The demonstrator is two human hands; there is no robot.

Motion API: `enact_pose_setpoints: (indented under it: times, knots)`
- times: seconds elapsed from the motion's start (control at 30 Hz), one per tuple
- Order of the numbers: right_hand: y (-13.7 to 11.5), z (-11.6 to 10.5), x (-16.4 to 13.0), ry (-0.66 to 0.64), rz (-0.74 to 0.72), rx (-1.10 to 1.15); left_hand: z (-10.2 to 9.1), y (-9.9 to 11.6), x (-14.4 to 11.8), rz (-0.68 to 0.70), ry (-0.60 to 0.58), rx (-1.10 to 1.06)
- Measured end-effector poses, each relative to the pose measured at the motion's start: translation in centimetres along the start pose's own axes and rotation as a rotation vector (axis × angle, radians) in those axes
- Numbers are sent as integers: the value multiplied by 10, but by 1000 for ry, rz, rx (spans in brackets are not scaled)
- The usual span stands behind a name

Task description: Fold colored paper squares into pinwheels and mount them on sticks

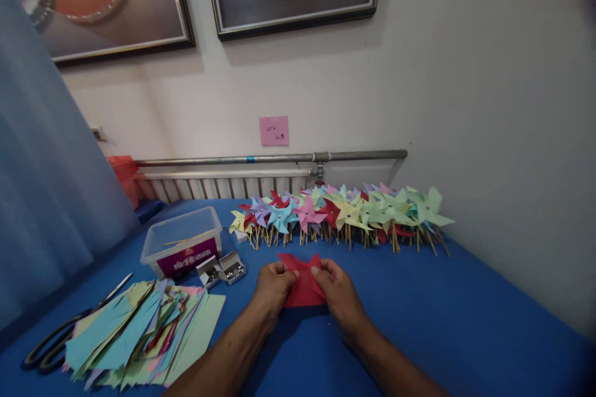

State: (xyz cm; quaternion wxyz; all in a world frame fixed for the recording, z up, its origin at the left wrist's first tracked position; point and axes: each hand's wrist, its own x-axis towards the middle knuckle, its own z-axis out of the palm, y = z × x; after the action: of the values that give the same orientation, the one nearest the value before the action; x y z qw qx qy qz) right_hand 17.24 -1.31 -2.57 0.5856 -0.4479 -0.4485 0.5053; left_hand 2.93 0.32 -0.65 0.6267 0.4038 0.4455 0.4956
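a red paper square (303, 279) lies on the blue desk (442, 310) just in front of the person, with its corners partly folded up toward the middle. the left hand (274, 288) pinches the paper's left edge between thumb and fingers, and the right hand (338, 291) pinches its right edge the same way, so both hands are closed on the sheet. just behind the paper, a long row of finished pinwheels (344, 214) in red, pink, blue, yellow and green leans along the back of the desk by the wall, sticks pointing toward the person. to the left of the hands sit two small open metal tins (222, 270), and beside them a clear plastic box (182, 242) with a purple label. nearer the person on the left lies a spread stack of coloured paper sheets (139, 335), with black-handled scissors (60, 335) just beyond its left side
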Motion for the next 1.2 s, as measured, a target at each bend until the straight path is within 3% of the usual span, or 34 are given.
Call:
enact_pose_setpoints:
  times: [0.13,0.3,0.37,0.77,1.2]
  knots:
    - [-10,-3,-1,-13,3,30,-7,9,3,-14,59,-55]
    - [-25,-6,-3,-222,-26,6,-14,19,4,-34,47,-108]
    - [-27,-7,-3,-251,-35,-42,-16,21,3,-39,47,-112]
    - [-19,-7,-3,-213,-154,-237,-4,13,-1,-15,36,-40]
    - [-3,2,-2,28,-148,-358,5,5,-4,-15,52,-17]
